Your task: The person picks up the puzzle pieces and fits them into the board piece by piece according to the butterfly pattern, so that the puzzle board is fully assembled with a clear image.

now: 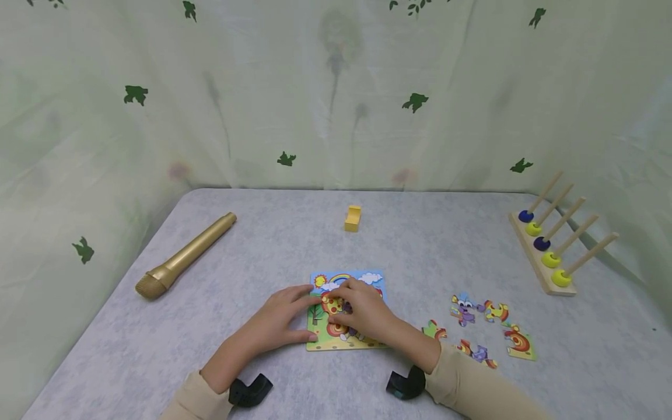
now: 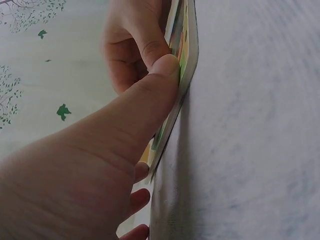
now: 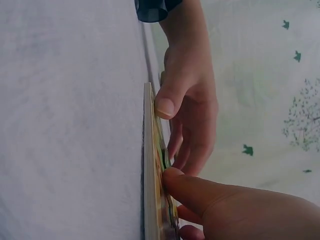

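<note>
A puzzle board (image 1: 346, 345) with a sun, a rainbow and animal pictures lies flat on the table. The left hand (image 1: 278, 319) rests along its left side, thumb and fingers spread on the edge. Over the middle of the board, the right hand (image 1: 367, 310) pinches a colourful puzzle piece (image 1: 333, 304) between thumb and fingers; much of the piece is covered. In the left wrist view the left thumb (image 2: 164, 66) touches the board's rim (image 2: 192, 60). The right wrist view shows the right thumb (image 3: 175, 175) against a thin piece on the board (image 3: 148, 150).
Several loose puzzle pieces, including an orange one (image 1: 520, 342) and a purple one (image 1: 464, 309), lie right of the board. A gold microphone (image 1: 191, 248) is at the left, a small yellow block (image 1: 353, 219) behind the board, and a peg stand (image 1: 535, 256) at the back right.
</note>
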{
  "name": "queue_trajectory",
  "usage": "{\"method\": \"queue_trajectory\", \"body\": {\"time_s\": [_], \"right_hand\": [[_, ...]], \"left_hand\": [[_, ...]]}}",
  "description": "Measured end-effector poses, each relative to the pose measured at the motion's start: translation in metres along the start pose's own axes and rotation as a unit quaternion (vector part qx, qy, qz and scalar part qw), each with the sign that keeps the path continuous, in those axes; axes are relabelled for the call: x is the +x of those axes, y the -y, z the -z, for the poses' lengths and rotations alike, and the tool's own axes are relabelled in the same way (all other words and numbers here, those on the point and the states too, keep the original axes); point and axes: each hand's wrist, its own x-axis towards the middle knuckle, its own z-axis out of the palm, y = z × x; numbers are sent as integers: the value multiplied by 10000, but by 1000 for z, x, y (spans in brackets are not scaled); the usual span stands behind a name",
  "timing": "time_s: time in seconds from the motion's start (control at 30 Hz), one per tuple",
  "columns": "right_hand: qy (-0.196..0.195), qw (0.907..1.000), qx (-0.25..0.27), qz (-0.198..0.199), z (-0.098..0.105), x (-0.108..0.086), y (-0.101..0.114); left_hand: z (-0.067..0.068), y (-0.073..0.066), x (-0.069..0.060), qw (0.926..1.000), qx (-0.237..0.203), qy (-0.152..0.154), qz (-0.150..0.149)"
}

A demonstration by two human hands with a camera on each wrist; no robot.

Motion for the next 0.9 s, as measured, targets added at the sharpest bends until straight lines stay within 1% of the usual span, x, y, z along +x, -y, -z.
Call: {"method": "queue_trajectory", "body": {"time_s": [0.07,0.3,0.37,0.43,0.5,0.57,0.63,0.67,0.73,0.8,0.9], "right_hand": [[14,10000,85,-9,0,0,-1],[102,9994,322,-56,1,-1,-2],[189,9991,361,-78,2,-1,-2],[361,9980,501,-150,5,-1,-1],[615,9942,827,-293,10,-2,1],[842,9884,1180,-452,18,-4,3],[971,9820,1512,-574,28,-8,4],[977,9797,1641,-607,33,-11,5],[869,9782,1805,-556,45,-18,4],[656,9790,1871,-479,58,-29,1],[218,9812,1883,-376,76,-48,-7]], "left_hand": [[0,0,0,10000,23,9,-48],[0,1,-1,9999,75,53,-56],[0,1,-1,9999,82,26,-64],[-1,2,-1,9999,73,-19,-91],[-2,3,-1,9999,48,-60,-130],[-3,4,-1,9999,21,-70,-129],[-4,5,-1,9999,-19,-53,-92],[-4,5,-1,9999,-48,-54,-72],[-4,6,-1,9999,-76,-66,-46],[-5,7,-1,9999,-98,-88,-39],[-6,7,-1,9999,-93,-106,-46]]}}
